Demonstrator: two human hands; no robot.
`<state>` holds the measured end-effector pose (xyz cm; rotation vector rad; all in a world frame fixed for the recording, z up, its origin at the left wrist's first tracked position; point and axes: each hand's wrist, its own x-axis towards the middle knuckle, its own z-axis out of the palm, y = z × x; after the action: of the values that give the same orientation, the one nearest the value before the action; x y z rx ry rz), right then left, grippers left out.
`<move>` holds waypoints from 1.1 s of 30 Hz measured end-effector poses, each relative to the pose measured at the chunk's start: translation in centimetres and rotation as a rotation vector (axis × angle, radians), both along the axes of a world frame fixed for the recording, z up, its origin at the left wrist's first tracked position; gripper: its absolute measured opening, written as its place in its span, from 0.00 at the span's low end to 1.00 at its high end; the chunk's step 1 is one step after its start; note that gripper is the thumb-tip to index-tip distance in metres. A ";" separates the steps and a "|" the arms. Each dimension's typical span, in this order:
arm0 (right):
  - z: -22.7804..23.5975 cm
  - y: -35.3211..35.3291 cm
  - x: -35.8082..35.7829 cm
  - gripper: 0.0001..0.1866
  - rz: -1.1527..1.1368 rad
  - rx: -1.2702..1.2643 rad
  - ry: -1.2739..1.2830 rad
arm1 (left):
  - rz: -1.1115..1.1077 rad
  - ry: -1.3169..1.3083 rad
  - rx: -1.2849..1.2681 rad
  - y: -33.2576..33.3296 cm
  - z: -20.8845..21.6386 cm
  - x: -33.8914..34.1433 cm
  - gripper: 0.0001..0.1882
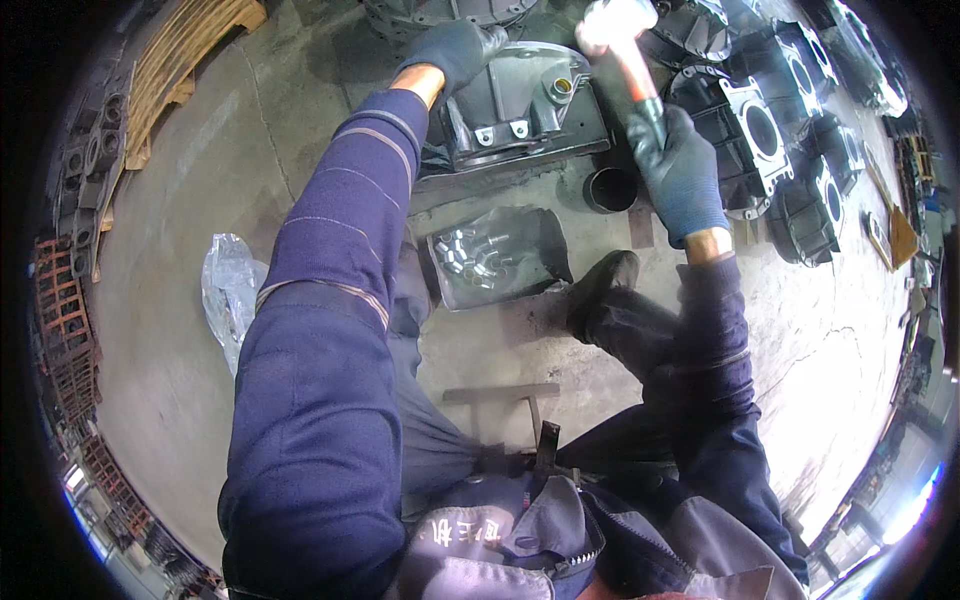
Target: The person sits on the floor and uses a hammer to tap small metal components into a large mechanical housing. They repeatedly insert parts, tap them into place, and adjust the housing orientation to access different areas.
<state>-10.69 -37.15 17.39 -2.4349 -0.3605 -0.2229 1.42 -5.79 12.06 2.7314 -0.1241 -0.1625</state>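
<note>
A: What do the two hands have hold of?

B: The right hand (680,170), in a dark blue work glove, is closed tight around the dark grip of a mallet with a pale head and reddish-orange handle (622,45). The mallet's head is raised at the far edge of the view, just above and to the right of a grey cast-metal housing (525,105).

A: And the left one?

B: The left hand (455,50), gloved the same way, lies on the far left top of that grey housing, fingers curled over its edge. It grips or presses the casting; I cannot tell which.

A: Where does the housing sit?

B: On the concrete floor (190,260), far centre, right in front of the person. A brass-coloured bush (561,86) shows in a boss on its top right, close under the mallet head.

A: What lies around it?

B: Nearer than the housing, a dark plastic bag of shiny metal nuts or fittings (492,255) lies open on the floor. A short black cylinder (609,189) stands just right of the housing's near corner. More dark cast housings with round bores (770,130) are ranged to the far right. A crumpled clear plastic bag (230,290) lies well apart on the left, and the person's black shoe (603,285) rests near the bag of fittings.
</note>
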 end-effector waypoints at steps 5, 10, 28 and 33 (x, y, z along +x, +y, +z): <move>-0.9 1.7 0.6 0.25 -0.112 -0.322 0.314 | 0.050 -0.205 -0.085 -0.3 -1.1 0.4 0.31; -4.4 1.2 -4.5 0.23 -0.243 -0.020 0.424 | -0.034 -0.271 -0.052 -0.3 -2.8 -1.8 0.31; -29.6 5.4 -17.5 0.15 -0.249 -0.260 0.388 | 0.016 -0.151 0.007 0.1 -1.6 1.4 0.31; -33.7 9.4 -11.3 0.14 0.235 -0.583 0.474 | -0.068 -0.219 0.075 0.1 -0.6 0.6 0.31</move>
<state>-21.95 -27.71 -16.28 -2.8597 -0.5446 0.6367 2.02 -5.68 11.51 2.8141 -0.2770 0.1161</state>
